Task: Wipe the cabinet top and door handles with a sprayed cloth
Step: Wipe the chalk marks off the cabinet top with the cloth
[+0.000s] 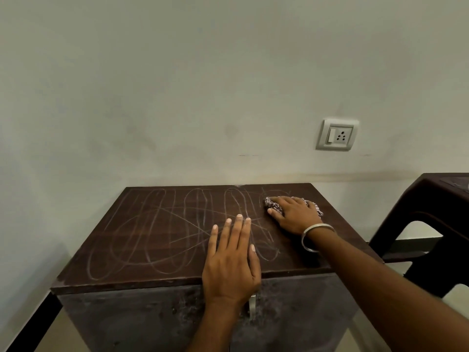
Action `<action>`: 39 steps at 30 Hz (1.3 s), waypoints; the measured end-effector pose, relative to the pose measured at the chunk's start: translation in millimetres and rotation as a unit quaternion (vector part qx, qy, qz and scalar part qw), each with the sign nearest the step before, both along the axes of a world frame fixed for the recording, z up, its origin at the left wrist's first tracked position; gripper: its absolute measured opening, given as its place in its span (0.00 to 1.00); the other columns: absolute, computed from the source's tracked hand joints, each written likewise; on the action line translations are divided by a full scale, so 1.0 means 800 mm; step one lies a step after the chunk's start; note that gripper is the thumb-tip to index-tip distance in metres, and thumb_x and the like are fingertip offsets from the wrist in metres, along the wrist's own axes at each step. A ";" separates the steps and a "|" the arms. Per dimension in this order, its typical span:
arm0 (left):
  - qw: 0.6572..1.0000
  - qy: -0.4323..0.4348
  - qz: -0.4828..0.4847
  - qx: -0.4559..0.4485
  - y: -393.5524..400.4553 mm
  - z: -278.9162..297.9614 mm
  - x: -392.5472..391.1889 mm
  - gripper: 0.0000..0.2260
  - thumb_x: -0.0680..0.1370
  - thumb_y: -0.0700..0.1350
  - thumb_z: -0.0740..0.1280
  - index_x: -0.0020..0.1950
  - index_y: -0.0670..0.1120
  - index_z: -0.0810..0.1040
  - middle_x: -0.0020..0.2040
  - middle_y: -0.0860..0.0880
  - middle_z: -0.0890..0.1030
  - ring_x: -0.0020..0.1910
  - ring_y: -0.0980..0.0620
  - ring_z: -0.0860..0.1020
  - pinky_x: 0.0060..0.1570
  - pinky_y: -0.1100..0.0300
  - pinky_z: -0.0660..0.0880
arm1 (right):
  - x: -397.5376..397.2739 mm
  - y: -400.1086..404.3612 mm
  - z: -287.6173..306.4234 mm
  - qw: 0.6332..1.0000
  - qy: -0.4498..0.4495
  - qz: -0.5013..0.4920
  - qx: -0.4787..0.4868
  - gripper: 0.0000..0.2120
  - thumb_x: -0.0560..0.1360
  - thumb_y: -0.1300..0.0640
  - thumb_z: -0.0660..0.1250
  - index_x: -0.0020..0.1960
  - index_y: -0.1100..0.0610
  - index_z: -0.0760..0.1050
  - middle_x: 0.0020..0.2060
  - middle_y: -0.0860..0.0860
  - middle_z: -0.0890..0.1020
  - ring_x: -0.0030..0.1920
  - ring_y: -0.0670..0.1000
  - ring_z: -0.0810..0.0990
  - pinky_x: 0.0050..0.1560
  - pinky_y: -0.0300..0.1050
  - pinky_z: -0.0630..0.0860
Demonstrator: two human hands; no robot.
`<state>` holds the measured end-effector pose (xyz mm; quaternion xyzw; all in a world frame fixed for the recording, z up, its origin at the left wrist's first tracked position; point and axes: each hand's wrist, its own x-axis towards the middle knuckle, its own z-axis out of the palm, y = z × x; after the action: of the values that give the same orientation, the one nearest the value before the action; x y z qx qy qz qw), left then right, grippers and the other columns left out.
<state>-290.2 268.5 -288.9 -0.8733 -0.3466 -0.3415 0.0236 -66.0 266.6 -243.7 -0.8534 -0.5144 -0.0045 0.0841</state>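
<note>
A dark brown cabinet top (157, 235) fills the middle of the view, covered with pale looping scribble marks. My left hand (232, 257) lies flat on it near the front edge, fingers straight and together. My right hand (295, 213), with a metal bangle on the wrist, presses a crumpled checked cloth (272, 205) onto the far right part of the top. Most of the cloth is hidden under the palm. Below the front edge, a small metal door handle (252, 307) shows on the dusty cabinet front, partly behind my left wrist.
A pale wall rises directly behind the cabinet, with a white switch and socket plate (337, 134) at the right. A dark plastic stool or table (431, 224) stands close to the cabinet's right side. Light floor and a dark skirting strip (33, 323) run at the lower left.
</note>
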 end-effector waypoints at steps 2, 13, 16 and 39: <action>1.000 -0.001 -0.001 0.000 0.000 0.000 0.000 0.24 0.78 0.51 0.54 0.74 0.47 0.68 0.73 0.48 0.70 0.73 0.49 0.68 0.72 0.46 0.58 | 0.015 -0.007 0.002 1.000 0.001 -0.023 -0.005 0.25 0.78 0.36 0.50 0.73 0.40 0.59 0.73 0.44 0.65 0.74 0.53 0.61 0.73 0.61 0.52; 1.000 -0.007 0.005 0.005 -0.001 -0.001 0.002 0.24 0.78 0.51 0.55 0.74 0.46 0.68 0.73 0.48 0.70 0.73 0.49 0.68 0.72 0.45 0.59 | 0.034 -0.013 0.005 0.992 0.012 -0.122 -0.018 0.25 0.79 0.37 0.49 0.74 0.41 0.57 0.75 0.45 0.61 0.75 0.56 0.58 0.72 0.62 0.51; 1.000 -0.004 0.009 0.002 -0.001 -0.001 0.002 0.24 0.79 0.51 0.54 0.74 0.47 0.68 0.73 0.48 0.70 0.73 0.49 0.67 0.73 0.45 0.58 | 0.015 0.001 0.005 0.995 0.018 -0.092 -0.017 0.25 0.79 0.38 0.50 0.74 0.42 0.58 0.75 0.46 0.61 0.75 0.56 0.57 0.72 0.63 0.50; 1.000 -0.006 0.013 0.005 -0.001 -0.002 0.004 0.24 0.79 0.51 0.54 0.75 0.47 0.67 0.73 0.48 0.70 0.73 0.50 0.67 0.75 0.47 0.57 | 0.031 0.011 0.001 0.995 0.009 -0.102 -0.015 0.25 0.79 0.37 0.49 0.74 0.42 0.58 0.75 0.47 0.61 0.75 0.57 0.58 0.72 0.64 0.50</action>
<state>-287.4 268.0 -290.8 -0.8666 -0.3565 -0.3479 0.0300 -41.5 275.6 -242.8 -0.9025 -0.4241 0.0018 0.0751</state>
